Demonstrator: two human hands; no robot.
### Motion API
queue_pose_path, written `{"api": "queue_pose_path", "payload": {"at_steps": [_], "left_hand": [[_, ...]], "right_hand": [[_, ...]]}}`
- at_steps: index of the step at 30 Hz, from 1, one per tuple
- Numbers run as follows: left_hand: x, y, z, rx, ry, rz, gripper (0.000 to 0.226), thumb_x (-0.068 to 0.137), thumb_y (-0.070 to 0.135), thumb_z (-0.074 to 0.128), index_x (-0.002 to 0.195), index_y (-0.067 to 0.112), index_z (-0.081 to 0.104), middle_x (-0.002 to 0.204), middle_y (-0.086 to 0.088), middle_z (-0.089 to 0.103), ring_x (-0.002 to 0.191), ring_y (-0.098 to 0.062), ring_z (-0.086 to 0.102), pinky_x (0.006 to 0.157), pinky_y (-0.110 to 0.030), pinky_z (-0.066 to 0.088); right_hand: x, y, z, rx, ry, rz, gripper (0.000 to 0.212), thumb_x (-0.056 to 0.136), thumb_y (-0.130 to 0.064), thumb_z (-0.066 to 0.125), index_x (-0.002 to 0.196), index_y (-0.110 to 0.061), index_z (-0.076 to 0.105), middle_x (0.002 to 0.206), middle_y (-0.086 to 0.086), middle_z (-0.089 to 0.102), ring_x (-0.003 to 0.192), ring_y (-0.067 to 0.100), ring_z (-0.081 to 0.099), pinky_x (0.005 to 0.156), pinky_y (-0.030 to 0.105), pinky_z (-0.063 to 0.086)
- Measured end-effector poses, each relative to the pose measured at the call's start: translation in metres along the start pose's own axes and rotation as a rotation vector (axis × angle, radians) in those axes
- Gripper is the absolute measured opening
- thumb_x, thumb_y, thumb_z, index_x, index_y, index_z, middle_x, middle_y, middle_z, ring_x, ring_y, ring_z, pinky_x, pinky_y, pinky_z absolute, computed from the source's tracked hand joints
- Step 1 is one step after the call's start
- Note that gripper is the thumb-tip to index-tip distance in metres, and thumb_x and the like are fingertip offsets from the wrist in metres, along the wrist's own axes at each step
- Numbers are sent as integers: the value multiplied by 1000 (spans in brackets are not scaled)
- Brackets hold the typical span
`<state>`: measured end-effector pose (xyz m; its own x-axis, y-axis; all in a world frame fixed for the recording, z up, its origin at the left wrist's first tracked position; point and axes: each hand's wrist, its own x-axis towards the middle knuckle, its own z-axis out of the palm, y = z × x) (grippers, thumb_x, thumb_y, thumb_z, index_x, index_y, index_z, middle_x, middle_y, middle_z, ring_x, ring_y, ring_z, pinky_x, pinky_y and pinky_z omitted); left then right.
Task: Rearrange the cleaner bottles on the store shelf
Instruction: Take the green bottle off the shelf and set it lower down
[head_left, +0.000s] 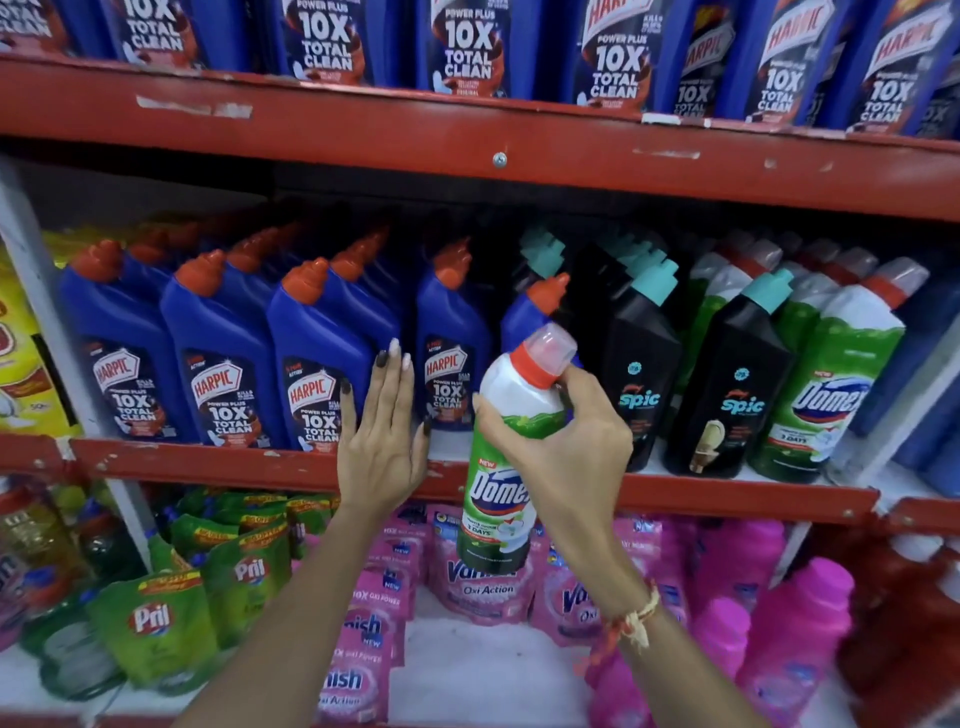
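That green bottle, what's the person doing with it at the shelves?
The person's right hand holds a green and white Domex cleaner bottle with a red cap in front of the red metal middle shelf. The left hand rests flat, open, against the blue Harpic bottles with orange caps.

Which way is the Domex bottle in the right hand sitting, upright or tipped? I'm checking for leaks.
Roughly upright, leaning slightly: the Domex bottle has its capped neck uppermost, angled up-right, with the right hand gripping its shoulder.
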<state>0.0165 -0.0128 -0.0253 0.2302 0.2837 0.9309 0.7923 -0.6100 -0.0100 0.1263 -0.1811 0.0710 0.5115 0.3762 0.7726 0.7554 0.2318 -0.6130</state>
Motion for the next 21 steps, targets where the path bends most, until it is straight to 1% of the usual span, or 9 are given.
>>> {"api": "queue_pose_path", "payload": {"at_steps": [1,2,4,5,7,11,14,18,21], "left_hand": [[-1,0,1,-4,5,0,59,104,32,27,153,-1,29,163,-14,23,154,-20,15,126,-43,0],[-1,0,1,-7,16,-1,59,104,31,27,153,-1,30,163,-14,23,154,-20,15,126,-43,0],[-2,0,2,-11,38,4,58,104,31,27,153,-1,31,163,-12,22,154,-19,15,127,-43,2],[-3,-1,4,-13,45,2,58,104,30,27,153,-1,31,163,-11,21,154,-18,15,127,-43,3],[-4,-1,4,-23,63,4,57,104,30,25,152,-1,32,163,-10,19,154,-18,15,126,-43,4],[-6,-1,5,-41,88,-1,56,104,28,25,152,1,30,162,-8,17,154,-16,13,126,-43,2],[-7,-2,6,-34,100,2,56,102,26,28,152,1,30,162,-8,20,154,-15,13,126,-45,3],[-6,-3,7,-41,112,-2,56,103,28,25,152,1,29,160,-9,26,154,-16,14,126,-45,4],[-7,-3,8,-38,109,0,56,106,31,22,153,2,29,160,-12,30,153,-17,15,126,-45,3]], "right_hand": [[-8,7,1,-20,4,8,50,60,-43,85,98,-16,65,85,-5,66,76,3,55,75,7,43],[-17,14,1,-25,-2,25,49,60,-43,85,96,-17,64,84,-5,66,75,4,55,73,8,42],[-35,29,4,-7,-35,55,48,60,-45,82,93,-17,62,83,-4,65,74,7,60,69,20,49],[-46,37,7,-9,-51,59,48,61,-46,80,92,-16,61,83,-4,65,74,10,61,68,22,50],[-66,55,12,-22,-89,70,49,61,-49,78,91,-15,61,81,-2,64,73,12,61,66,23,50],[-103,90,23,-76,-199,186,54,58,-57,73,90,-16,59,81,-1,65,74,15,63,65,34,53],[-123,113,30,-135,-281,229,58,58,-58,72,93,-13,58,83,1,66,76,19,64,66,31,51],[-139,132,33,-180,-327,281,59,57,-44,86,99,-11,60,87,3,68,78,20,65,69,30,52],[-145,140,33,-174,-346,288,60,56,-39,88,101,-11,60,88,2,69,77,17,65,70,23,49]]}}
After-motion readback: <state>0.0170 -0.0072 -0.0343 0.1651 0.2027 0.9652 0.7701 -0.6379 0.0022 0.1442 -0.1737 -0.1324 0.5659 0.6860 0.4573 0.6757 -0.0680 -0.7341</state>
